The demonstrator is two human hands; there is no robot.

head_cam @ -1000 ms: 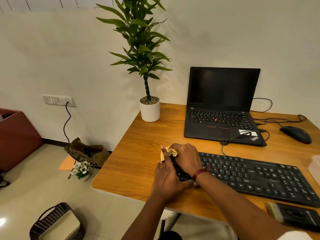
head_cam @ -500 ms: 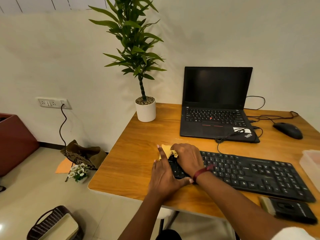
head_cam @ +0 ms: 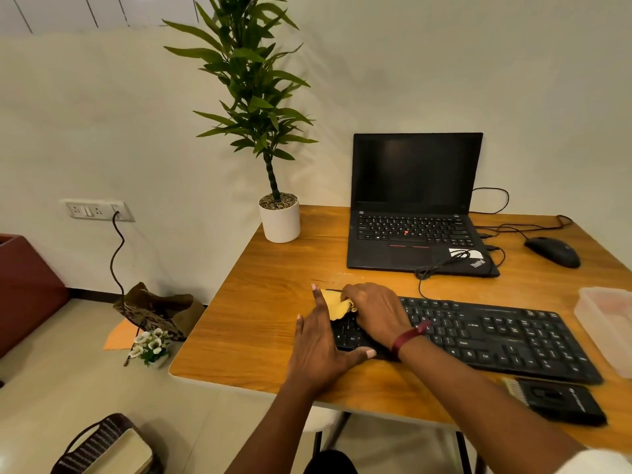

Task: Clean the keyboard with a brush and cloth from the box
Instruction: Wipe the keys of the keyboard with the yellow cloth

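Beyond the left hand and off to its left we see a plant (head_cam: 280,222) in a white pot, at the far corner of the table (head_cam: 253,323). The left hand (head_cam: 319,350) lies flat on the table with its fingers straight, set against the left end of the keyboard (head_cam: 496,340). Its thumb runs along the keyboard's near edge, under the right wrist.

Between the two hands we find the cloth (head_cam: 333,302), yellow and bunched, on the keyboard's far left corner and touching the left forefinger. The right hand (head_cam: 376,313) covers the cloth's right part, fingers curled down over it, holding it against the keys. The hands are close together, the right one just beyond and right of the left. The right wrist wears a dark red band (head_cam: 408,338) and crosses the keyboard's left part. The rest of the keyboard stretches away to the right of the right hand.

Beyond the right hand stands an open laptop (head_cam: 413,213), its screen dark, with a cable (head_cam: 431,268) looped between it and the keyboard. Right of the right forearm, just in front of the keyboard, lies the brush (head_cam: 554,400), bristles pointing left. Farther right and beyond, a mouse (head_cam: 552,251) rests well away from both hands. Farthest right we see the box (head_cam: 612,323), translucent, just off the keyboard's right end.
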